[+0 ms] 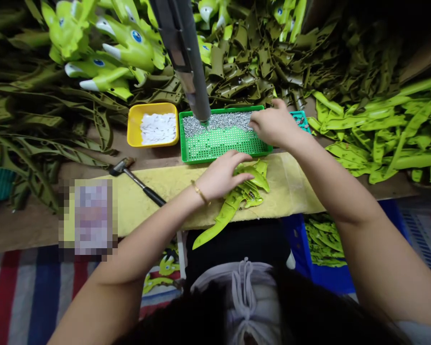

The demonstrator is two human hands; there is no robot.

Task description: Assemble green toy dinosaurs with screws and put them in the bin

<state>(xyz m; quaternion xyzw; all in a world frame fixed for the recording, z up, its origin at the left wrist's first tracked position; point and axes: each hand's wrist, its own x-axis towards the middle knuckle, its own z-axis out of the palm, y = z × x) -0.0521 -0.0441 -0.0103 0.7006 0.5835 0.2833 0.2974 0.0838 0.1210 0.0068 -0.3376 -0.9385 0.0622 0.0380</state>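
Note:
My left hand point(221, 175) lies flat with fingers stretched over a lime green plastic toy dinosaur body point(237, 201) on the yellow cloth pad point(287, 187). Its tail points off the bench's front edge. My right hand point(271, 123) reaches into the right end of a green perforated tray point(219, 143) with its fingers curled at a heap of small silver screws point(221, 122). What the fingers pinch is hidden. A grey powered screwdriver point(188, 57) hangs down over the tray's left part.
A yellow tub point(132, 132) of white discs sits left of the tray. A hammer point(136, 179) lies on the bench. Finished dinosaur heads point(111, 43) and olive shell parts point(258, 57) pile at the back, with green parts point(384, 129) right. A blue crate point(323, 254) stands below.

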